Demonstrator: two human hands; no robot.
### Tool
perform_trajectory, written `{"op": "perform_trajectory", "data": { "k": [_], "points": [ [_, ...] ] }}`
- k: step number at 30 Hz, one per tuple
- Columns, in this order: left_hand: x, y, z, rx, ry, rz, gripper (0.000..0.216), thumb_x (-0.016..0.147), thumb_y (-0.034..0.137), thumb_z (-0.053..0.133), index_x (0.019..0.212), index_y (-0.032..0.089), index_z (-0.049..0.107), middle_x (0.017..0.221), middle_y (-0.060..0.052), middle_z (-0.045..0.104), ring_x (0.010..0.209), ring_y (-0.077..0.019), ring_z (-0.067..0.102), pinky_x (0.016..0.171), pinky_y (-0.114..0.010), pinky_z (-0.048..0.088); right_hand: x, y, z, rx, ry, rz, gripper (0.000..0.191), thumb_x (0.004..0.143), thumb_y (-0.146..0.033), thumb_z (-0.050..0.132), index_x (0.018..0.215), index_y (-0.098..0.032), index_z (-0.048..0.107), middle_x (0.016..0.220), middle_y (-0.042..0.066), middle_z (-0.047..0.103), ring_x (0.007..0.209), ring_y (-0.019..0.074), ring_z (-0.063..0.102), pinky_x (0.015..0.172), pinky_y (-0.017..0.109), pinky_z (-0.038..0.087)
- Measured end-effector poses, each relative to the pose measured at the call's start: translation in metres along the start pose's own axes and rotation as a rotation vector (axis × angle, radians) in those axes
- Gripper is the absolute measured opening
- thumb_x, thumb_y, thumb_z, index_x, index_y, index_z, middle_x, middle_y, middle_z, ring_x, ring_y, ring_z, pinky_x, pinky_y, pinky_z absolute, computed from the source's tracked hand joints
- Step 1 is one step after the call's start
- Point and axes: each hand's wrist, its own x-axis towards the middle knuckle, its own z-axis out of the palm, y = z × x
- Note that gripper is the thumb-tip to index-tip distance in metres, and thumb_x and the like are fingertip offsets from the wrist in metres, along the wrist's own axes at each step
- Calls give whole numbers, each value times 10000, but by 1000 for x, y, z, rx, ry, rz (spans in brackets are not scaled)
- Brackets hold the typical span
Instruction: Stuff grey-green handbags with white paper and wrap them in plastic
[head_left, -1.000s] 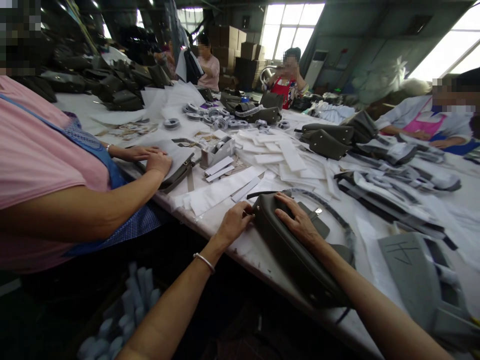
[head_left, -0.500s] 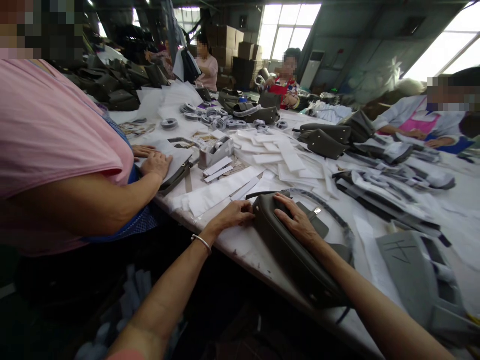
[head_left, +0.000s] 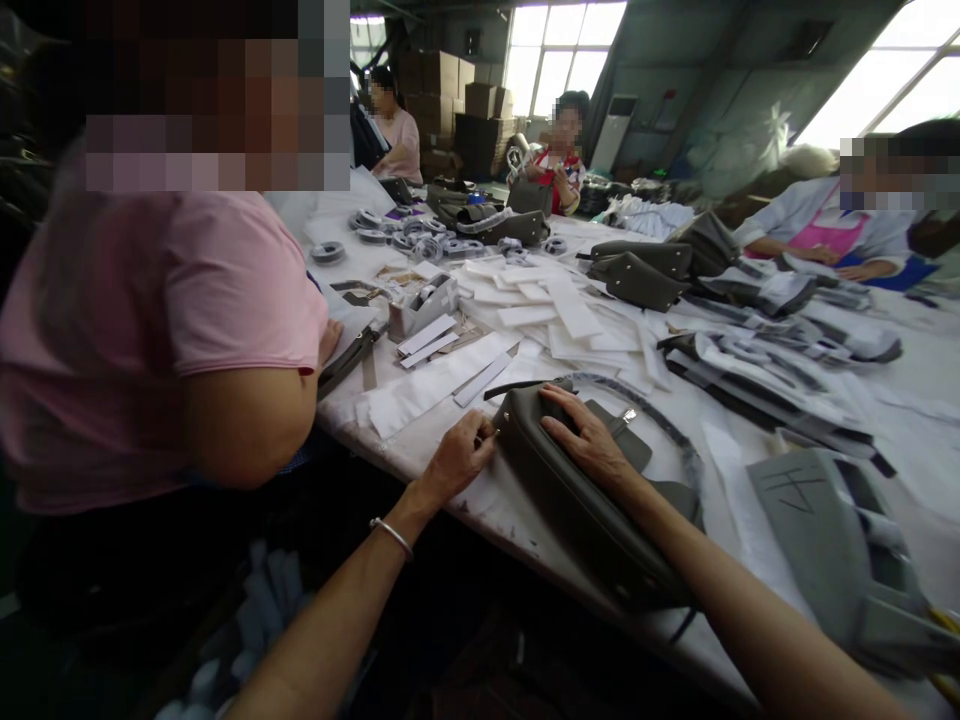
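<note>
A dark olive handbag (head_left: 570, 490) lies on its side along the near table edge, metal studs on its end. My right hand (head_left: 589, 440) rests on the bag's upper side, fingers stretched out and thumb apart. At the bag's left end, my left hand (head_left: 459, 458) is closed in a pinch beside a stud; a tiny shiny bit shows at the fingertips, too small to name. Behind the bag curve a wrapped handle (head_left: 667, 420) and a flap with a metal clasp (head_left: 628, 415).
White foam strips (head_left: 574, 305) cover the table's middle. A small box (head_left: 424, 308) and tape rolls (head_left: 328, 252) lie farther back. Grey bag pieces (head_left: 817, 540) are at right. A co-worker in pink (head_left: 240, 290) stands close on my left; several others sit around the table.
My left hand has drawn slightly back from the bag's end. The right hand stays on the bag. The co-worker at left has leaned and turned, covering more of the view.
</note>
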Motion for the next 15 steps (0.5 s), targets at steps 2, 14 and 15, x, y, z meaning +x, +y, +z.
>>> {"op": "perform_trajectory", "data": {
  "k": [2,14,15],
  "points": [
    [-5,4,2,-26,32,-9,74,828,167,520,762,199,508,748,19,563,713,-130,538,703,-257,441,0,1,0,13,4,3,456,918,-454,559,1328,-253,568,1478,106,478,1375,258,425,1177,506,288],
    [23,13,8,-254,146,-164,106,849,279,649,895,184,658,803,-13,683,666,-135,638,609,-236,519,0,3,3,50,24,13,431,909,-433,581,1308,-270,588,1469,85,491,1368,261,434,1174,498,301],
    [23,13,6,-230,140,-141,94,845,266,657,890,184,664,799,-13,686,676,-139,643,621,-239,523,0,3,3,55,25,15,428,909,-431,582,1306,-271,589,1468,85,492,1365,262,437,1173,501,301]
  ]
}}
